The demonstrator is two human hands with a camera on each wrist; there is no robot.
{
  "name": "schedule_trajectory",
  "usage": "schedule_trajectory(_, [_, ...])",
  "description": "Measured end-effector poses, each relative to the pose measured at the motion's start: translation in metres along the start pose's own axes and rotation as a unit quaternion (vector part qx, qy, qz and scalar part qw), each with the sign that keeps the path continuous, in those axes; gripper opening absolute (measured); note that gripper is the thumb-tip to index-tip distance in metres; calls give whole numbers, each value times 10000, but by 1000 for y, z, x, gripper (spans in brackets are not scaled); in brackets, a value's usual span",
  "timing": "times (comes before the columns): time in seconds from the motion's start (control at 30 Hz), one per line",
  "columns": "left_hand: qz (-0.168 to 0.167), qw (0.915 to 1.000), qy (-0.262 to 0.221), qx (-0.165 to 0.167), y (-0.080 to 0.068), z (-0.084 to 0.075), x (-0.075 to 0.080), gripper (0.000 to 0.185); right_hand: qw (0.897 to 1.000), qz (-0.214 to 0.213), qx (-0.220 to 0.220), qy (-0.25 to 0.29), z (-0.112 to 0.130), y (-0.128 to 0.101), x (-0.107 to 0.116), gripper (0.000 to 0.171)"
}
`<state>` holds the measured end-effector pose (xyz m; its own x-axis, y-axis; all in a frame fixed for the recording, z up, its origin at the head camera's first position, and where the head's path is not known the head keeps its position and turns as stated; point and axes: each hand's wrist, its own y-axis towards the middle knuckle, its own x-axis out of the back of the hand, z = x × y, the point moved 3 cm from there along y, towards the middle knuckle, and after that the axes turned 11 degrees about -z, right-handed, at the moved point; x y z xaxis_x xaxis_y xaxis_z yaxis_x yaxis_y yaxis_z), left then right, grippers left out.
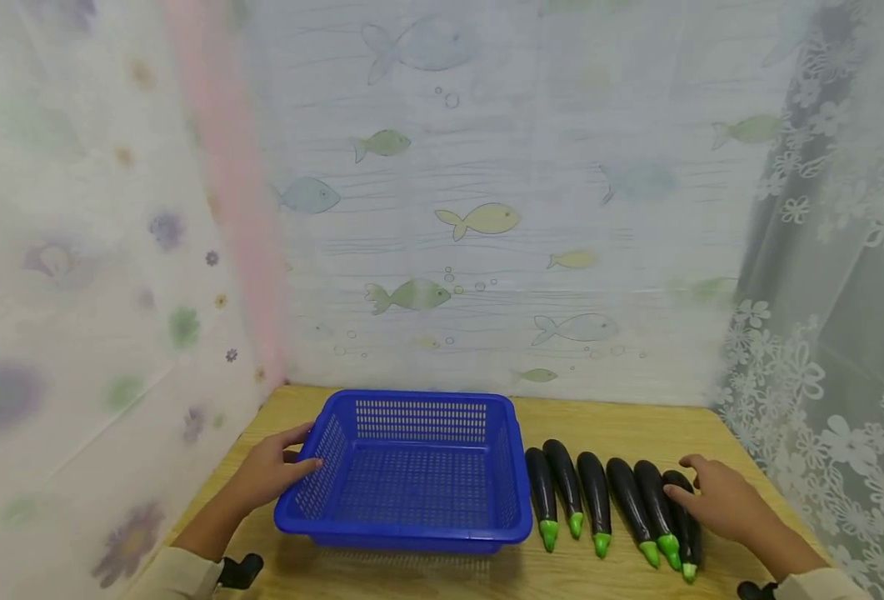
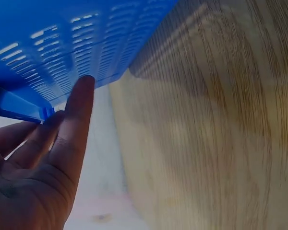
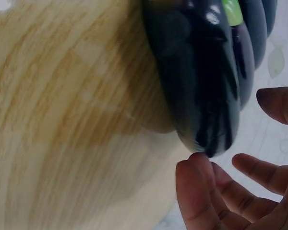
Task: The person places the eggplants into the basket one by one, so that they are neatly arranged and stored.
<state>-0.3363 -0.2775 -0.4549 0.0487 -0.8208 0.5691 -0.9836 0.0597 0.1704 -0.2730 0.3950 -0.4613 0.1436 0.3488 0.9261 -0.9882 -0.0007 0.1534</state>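
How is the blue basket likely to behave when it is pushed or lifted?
The blue basket would probably stay stiff, since its walls stand straight. It is perhaps light for its size, because its walls and bottom are perforated. It seems unlikely to tip when pushed: its bottom is broad and its walls low.

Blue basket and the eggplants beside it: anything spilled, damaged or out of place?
Nothing stands out. The blue basket has its opening up and no visible break; the eggplants lie in a loose row to its right, without visible damage.
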Motion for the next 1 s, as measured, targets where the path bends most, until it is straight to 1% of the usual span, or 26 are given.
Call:
schedule_trajectory(0.07, [46, 9997, -251, -28, -1, 0, -1, 77, 10000, -4, -28, 43, 0, 0, 0, 74])
schedule_trajectory(0.17, [72, 9980, -624, 30, -1, 0, -2, 74, 10000, -15, -80, 54, -2, -1, -2, 69])
schedule_trajectory(0.27, [91, 9963, -847, 94, -1, 0, -4, 73, 10000, -48, -81, -7, -4, -1, -4, 64])
schedule_trajectory(0.47, [59, 9961, -867, 123, -4, 0, -4, 73, 9998, -186, -5, -99, -7, -1, -6, 55])
schedule_trajectory(0.57, [30, 9961, -875, 142, -5, 0, -3, 72, 9995, -289, -8, -112, -5, 1, -4, 54])
schedule_trajectory(0.7, [-20, 9970, -747, 196, -6, 1, -4, 72, 9993, -358, -35, -61, -1, 3, 1, 56])
schedule_trajectory(0.8, [-91, 9968, -740, 273, -6, 1, -5, 72, 9992, -397, -49, 86, 5, 4, 6, 57])
schedule_trajectory(0.9, [-104, 9972, -710, 230, -6, -1, -5, 72, 9983, -410, -148, 395, 13, 5, 11, 58])
schedule_trajectory(0.93, [-144, 9968, -740, 275, -6, 0, -5, 72, 9978, -414, -192, 485, 17, 5, 13, 58])
schedule_trajectory(1.0, [-149, 9970, -731, 224, -6, -1, -6, 71, 9967, -403, -281, 644, 23, 6, 16, 61])
